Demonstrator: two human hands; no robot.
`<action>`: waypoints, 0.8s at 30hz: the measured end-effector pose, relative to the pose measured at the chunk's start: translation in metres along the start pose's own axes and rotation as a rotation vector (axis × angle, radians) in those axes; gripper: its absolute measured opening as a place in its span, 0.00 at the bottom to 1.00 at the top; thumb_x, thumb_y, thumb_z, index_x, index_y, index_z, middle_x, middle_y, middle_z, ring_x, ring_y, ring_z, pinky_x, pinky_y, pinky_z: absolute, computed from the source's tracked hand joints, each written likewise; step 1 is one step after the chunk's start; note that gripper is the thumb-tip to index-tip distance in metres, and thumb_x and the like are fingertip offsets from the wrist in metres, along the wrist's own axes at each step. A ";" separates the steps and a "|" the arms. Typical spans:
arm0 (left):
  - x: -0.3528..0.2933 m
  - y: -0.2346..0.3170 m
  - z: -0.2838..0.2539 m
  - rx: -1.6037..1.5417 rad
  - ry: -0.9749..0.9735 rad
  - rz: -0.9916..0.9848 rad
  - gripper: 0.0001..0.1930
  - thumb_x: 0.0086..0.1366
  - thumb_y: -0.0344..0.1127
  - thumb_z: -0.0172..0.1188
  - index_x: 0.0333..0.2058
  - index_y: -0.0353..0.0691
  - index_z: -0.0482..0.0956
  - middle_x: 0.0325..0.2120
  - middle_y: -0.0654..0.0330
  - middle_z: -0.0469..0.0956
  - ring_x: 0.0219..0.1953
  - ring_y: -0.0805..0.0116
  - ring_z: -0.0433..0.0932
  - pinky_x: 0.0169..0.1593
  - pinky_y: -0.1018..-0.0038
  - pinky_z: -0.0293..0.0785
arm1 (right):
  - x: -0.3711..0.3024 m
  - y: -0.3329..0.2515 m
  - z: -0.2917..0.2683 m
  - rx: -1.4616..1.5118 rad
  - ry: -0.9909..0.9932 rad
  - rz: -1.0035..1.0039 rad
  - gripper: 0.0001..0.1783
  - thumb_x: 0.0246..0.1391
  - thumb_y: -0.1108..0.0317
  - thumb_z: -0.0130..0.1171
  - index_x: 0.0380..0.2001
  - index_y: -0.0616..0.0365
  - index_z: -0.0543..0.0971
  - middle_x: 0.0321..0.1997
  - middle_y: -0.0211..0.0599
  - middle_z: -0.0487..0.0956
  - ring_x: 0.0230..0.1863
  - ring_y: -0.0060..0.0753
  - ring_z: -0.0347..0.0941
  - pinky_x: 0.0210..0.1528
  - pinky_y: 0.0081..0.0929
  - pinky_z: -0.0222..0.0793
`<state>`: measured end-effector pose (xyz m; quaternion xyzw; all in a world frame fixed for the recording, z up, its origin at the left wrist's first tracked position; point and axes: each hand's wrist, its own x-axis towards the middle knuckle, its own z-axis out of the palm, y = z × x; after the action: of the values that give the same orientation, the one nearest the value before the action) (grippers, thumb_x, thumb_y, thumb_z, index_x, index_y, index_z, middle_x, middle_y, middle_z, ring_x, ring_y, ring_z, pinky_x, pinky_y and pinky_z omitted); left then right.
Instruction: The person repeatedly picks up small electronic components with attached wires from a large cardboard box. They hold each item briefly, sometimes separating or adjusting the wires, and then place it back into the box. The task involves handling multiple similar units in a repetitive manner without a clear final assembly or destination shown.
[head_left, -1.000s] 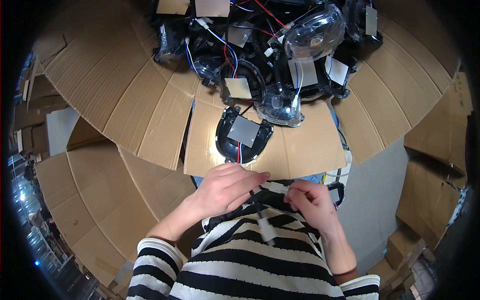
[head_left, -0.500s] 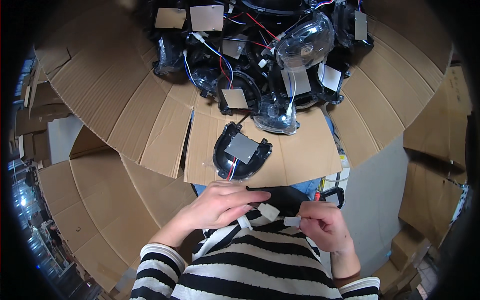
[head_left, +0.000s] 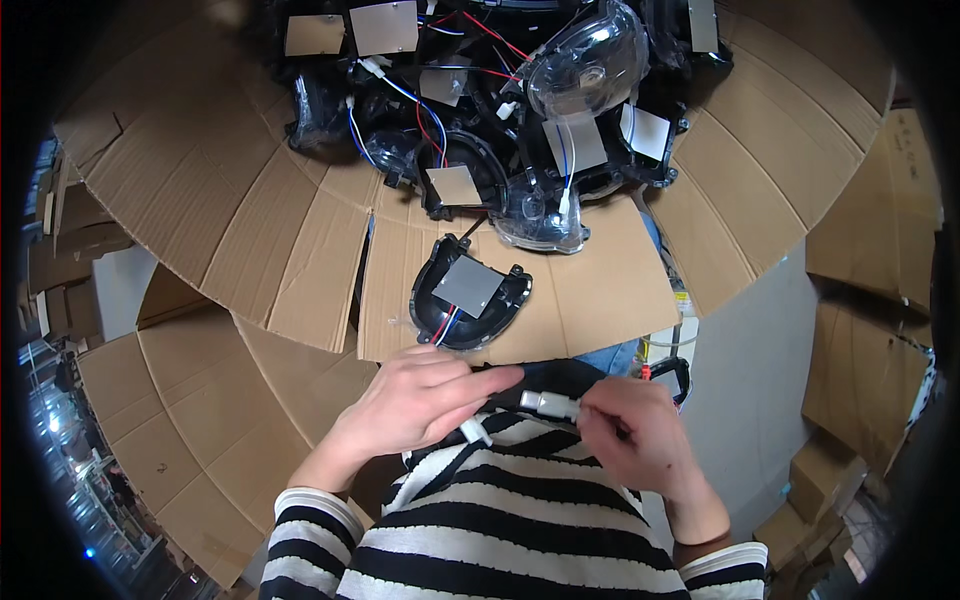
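Cardboard [head_left: 600,290] flaps spread out from the person's lap, and the flat sheet nearest the body ends in a straight edge just above both hands, leaving only a narrow strip between that edge and the striped shirt [head_left: 530,530]. A black lamp housing [head_left: 468,305] with a grey square patch sits on this sheet close to the edge, just beyond the left hand [head_left: 420,405], with red and blue wires trailing from its near side. Farther away a heap of similar black housings [head_left: 480,120] and clear covers fills the top of the view, with wide bare cardboard to either side of it. Grey floor [head_left: 740,400] shows on the right, past the sheet's right edge. Much of the heap is a tangle of dark parts and wires that cannot be told apart, and the fisheye rim blackens the corners; a small black object by the right hand [head_left: 630,435] is half hidden behind the lap. The left hand lies palm down, fingers stretched toward the right, pinching a small white connector [head_left: 475,432] under the fingertips. The right hand is curled, thumb and forefinger gripping a second white plug [head_left: 550,404] by its end, the plug pointing left toward the other hand. The two white pieces are near each other but apart, held low in front of the chest, above the shirt.
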<state>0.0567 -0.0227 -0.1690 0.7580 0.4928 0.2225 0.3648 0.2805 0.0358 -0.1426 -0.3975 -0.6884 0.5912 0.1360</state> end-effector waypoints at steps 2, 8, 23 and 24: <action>0.005 0.001 0.002 0.005 0.026 0.014 0.16 0.47 0.30 0.53 0.38 0.40 0.73 0.15 0.61 0.67 0.18 0.64 0.66 0.25 0.72 0.62 | 0.002 0.000 0.002 -0.007 0.040 0.021 0.02 0.38 0.79 0.51 0.16 0.63 0.70 0.12 0.34 0.66 0.12 0.28 0.62 0.15 0.22 0.54; -0.005 0.003 -0.014 -0.029 0.067 -0.062 0.16 0.48 0.33 0.53 0.38 0.38 0.73 0.16 0.60 0.67 0.20 0.64 0.68 0.26 0.72 0.63 | 0.002 0.007 -0.003 0.188 0.028 0.093 0.05 0.39 0.79 0.47 0.14 0.64 0.68 0.12 0.33 0.66 0.13 0.23 0.59 0.16 0.20 0.53; -0.347 -0.129 -0.125 0.568 1.258 -1.020 0.11 0.61 0.35 0.43 0.32 0.34 0.72 0.28 0.62 0.72 0.32 0.75 0.69 0.37 0.79 0.65 | -0.014 0.029 -0.001 0.245 0.006 -0.046 0.04 0.41 0.79 0.47 0.16 0.65 0.69 0.14 0.31 0.66 0.12 0.19 0.55 0.15 0.17 0.51; -0.309 -0.136 -0.095 0.365 1.235 -1.056 0.12 0.61 0.37 0.43 0.33 0.35 0.71 0.26 0.63 0.71 0.30 0.76 0.68 0.35 0.80 0.65 | -0.012 0.028 0.001 0.239 -0.005 -0.020 0.04 0.41 0.79 0.47 0.16 0.65 0.69 0.13 0.31 0.66 0.12 0.19 0.56 0.15 0.18 0.51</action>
<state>-0.2176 -0.2382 -0.2065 0.2159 0.9233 0.3148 -0.0434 0.2981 0.0261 -0.1656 -0.3701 -0.6173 0.6686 0.1869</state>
